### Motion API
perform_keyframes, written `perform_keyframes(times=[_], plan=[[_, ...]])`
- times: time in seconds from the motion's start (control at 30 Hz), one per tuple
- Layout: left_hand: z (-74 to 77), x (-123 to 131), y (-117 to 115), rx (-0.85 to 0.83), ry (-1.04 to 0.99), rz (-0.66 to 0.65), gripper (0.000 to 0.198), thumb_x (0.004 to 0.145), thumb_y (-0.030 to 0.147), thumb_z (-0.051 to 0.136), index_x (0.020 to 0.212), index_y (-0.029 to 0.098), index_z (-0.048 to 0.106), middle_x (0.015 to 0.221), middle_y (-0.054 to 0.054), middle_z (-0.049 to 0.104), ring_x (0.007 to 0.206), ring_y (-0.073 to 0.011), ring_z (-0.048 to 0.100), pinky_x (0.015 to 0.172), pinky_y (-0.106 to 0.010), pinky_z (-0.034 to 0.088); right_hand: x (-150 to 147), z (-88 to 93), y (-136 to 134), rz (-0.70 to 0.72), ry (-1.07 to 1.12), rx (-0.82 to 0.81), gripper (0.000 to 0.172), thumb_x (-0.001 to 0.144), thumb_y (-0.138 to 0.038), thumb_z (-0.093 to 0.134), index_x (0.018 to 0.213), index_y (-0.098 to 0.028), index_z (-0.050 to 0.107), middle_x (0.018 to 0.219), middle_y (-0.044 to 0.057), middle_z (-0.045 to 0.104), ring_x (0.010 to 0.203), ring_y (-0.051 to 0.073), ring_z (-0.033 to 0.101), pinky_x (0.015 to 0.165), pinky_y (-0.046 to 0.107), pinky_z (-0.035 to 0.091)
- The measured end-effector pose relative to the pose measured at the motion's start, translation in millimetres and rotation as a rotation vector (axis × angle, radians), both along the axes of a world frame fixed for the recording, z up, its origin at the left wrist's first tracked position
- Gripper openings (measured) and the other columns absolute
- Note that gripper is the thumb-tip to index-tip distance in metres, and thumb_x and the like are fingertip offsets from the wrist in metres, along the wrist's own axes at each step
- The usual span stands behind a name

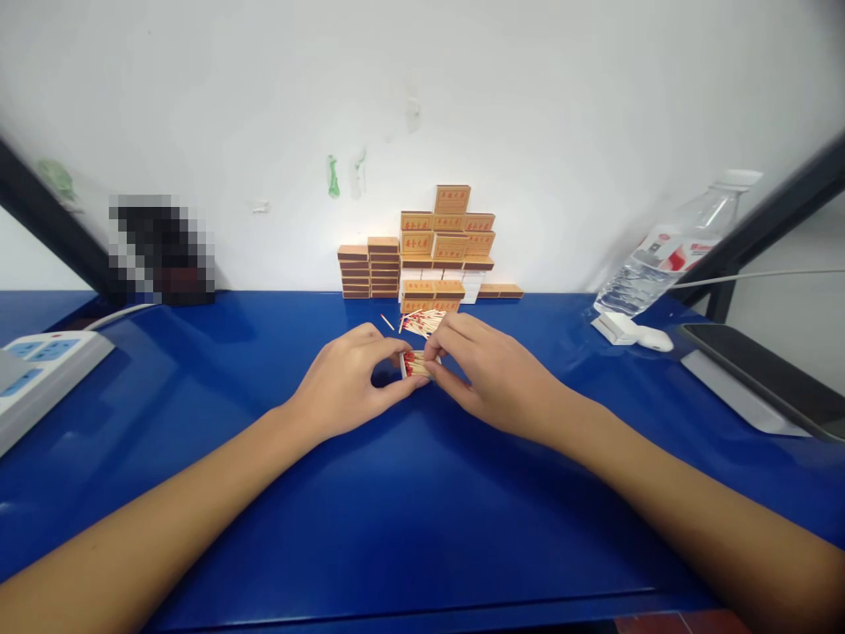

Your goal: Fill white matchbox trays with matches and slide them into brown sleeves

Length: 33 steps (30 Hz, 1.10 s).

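Both my hands meet at the middle of the blue table [409, 528]. My left hand [349, 379] and my right hand [485, 374] pinch a small open matchbox tray [415, 364] filled with red-tipped matches, fingers closed on its two ends. Just behind lies a loose pile of matches [422, 322], with one stray match [386, 322] to its left. Against the white wall stands a stack of orange matchboxes [445, 246], beside a lower stack of brown-edged boxes [370, 269].
A white and blue power strip [40, 374] lies at the left edge. A plastic water bottle [666, 255] leans at the right, with a white charger [627, 330] below it and a dark phone on a grey stand [759, 379]. A blurred dark object [162, 251] sits back left.
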State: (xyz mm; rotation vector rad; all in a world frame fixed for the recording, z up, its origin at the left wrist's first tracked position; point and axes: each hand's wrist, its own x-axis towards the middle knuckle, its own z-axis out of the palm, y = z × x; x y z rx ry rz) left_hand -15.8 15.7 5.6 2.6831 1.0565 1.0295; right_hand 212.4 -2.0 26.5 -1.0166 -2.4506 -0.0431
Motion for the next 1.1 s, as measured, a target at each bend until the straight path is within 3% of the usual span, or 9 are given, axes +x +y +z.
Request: perform_keyframes(times=[0.43,1.1], plan=[[-1.6,0.7,0.9,0.036,-0.050,0.017,0.032,0.093,0.048,0.075,0.107,0.020,0.078,0.089,-0.006,0.073,0.085,-0.0205,0.068,0.075,-0.033,0.055,2.9,0.4,1.2,-0.057,-0.035,0.017,0.013,0.104,-0.022,0.052,0.096,-0.019,0.061,0.098,0.010,0.065,0.093,0.025,0.062,0.080,0.038,0.050],[0.5,1.7,-0.4,0.012,-0.043,-0.005,0.029,0.093,0.048,0.075,0.105,0.022,0.078,0.088,-0.004,0.072,0.086,-0.0196,0.067,0.075,-0.032,0.054,2.5,3.5,2.1,-0.011,0.050,-0.038,0.011,0.104,-0.022,0.053,0.099,-0.020,0.062,0.098,0.008,0.064,0.091,0.022,0.061,0.079,0.035,0.049]])
